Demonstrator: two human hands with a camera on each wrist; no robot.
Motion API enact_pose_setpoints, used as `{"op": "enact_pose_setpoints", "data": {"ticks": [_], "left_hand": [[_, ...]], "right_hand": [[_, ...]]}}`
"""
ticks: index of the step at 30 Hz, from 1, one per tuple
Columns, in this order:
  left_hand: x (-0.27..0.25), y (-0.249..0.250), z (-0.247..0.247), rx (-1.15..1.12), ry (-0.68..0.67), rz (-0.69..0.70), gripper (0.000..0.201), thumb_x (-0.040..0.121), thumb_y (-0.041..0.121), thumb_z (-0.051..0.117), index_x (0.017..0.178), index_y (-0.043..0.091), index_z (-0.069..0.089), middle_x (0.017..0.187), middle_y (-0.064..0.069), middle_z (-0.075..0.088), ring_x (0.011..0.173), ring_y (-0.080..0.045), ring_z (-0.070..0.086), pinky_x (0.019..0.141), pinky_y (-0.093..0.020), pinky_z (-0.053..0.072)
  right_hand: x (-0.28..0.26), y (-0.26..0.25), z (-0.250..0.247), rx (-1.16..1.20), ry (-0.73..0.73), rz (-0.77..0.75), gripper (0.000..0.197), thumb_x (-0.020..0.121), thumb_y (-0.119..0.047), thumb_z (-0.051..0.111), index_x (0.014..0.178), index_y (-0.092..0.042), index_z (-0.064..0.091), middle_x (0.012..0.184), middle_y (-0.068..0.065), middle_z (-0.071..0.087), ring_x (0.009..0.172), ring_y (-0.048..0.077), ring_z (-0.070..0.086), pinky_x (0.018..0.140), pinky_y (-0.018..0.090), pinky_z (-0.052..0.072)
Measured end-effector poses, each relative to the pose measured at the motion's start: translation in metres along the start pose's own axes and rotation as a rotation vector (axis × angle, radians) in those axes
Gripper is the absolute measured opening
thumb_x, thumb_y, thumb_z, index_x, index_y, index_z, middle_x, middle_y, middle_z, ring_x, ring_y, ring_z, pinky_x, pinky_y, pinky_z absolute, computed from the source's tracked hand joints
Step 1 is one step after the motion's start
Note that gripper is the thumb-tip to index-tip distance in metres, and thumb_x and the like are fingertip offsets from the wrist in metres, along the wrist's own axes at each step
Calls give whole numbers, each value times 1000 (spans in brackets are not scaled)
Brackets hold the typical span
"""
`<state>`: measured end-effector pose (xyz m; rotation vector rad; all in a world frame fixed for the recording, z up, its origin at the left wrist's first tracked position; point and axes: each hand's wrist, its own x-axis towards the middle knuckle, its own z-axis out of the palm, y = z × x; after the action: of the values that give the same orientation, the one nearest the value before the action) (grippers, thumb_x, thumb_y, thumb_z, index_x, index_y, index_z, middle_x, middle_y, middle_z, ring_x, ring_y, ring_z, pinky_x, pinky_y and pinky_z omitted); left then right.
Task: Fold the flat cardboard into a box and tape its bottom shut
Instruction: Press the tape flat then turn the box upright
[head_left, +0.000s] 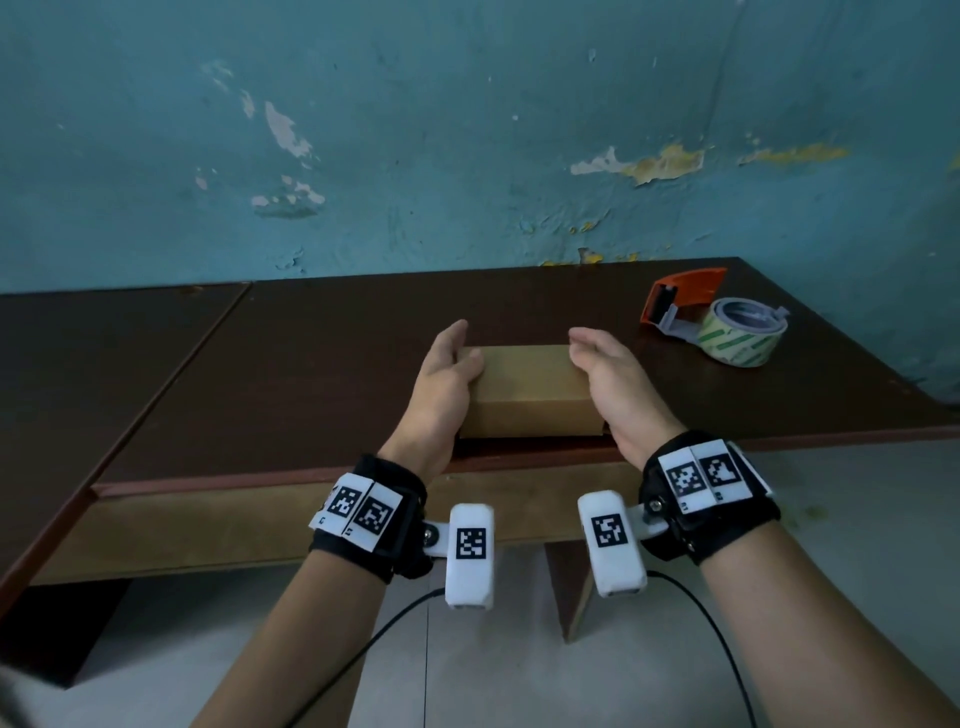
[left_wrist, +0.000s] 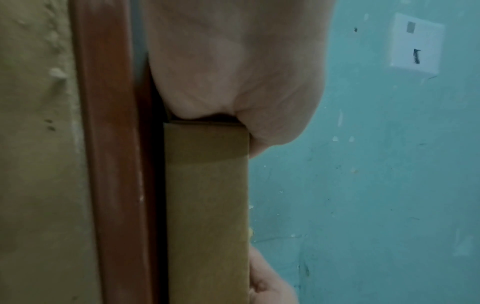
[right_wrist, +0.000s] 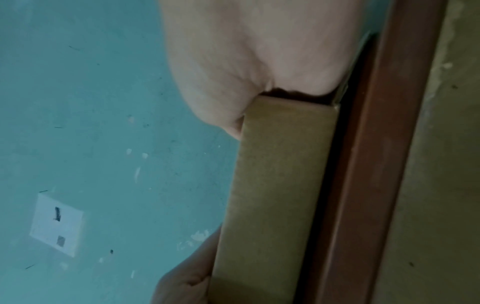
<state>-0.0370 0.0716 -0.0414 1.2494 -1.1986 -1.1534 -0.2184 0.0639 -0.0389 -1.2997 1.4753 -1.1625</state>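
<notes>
Head view: cardboard box (head_left: 527, 387) sits mid-frame on brown table (head_left: 311, 364), near front edge. Left hand (head_left: 444, 382) flat against box's left end, fingers straight; right hand (head_left: 608, 376) likewise on right end. Nothing gripped, palms just pressing. Tape dispenser (head_left: 719, 317) at right, well apart.

Left wrist view: palm heel on box end; fingers probably straight, hidden.

Right wrist view: same, mirrored.

Box (head_left: 527, 389) ends behind both palms; fingertips out of both wrist views.
</notes>
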Motion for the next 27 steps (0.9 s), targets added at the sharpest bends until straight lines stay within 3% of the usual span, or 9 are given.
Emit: {"op": "enact_pose_setpoints", "data": {"ticks": [6,14,22,27], "left_hand": [[2,-7,2,80,20,24,50,108,8,45,157,20,43,160,5,44,145,-13,40,110,-23,31],[0,-1,2,117,-47,-10,54,110,15,40,162,26,33,166,5,34,148,-13,34,109,-23,27],[-1,-1,3,132,-42,12,56,108,27,51,161,31,32,163,7,35,134,-8,37,104,-25,27],[-2,2,3,182,-27,44,53,107,27,54,158,29,38,158,6,40,129,-7,39,93,-16,31]], "right_hand": [[2,6,2,-57,-6,-35,41,108,-23,42,148,-20,49,153,-1,47,140,14,41,103,25,30],[-1,6,2,-94,-5,-53,38,109,-27,40,144,-22,51,148,-1,50,136,14,43,103,27,32],[-3,1,2,-105,-8,-28,34,108,-27,41,139,-23,55,139,0,54,131,17,49,111,37,38],[-2,-4,0,-137,-23,-17,34,108,-28,41,137,-23,57,134,-1,56,125,16,50,104,33,40]]}}
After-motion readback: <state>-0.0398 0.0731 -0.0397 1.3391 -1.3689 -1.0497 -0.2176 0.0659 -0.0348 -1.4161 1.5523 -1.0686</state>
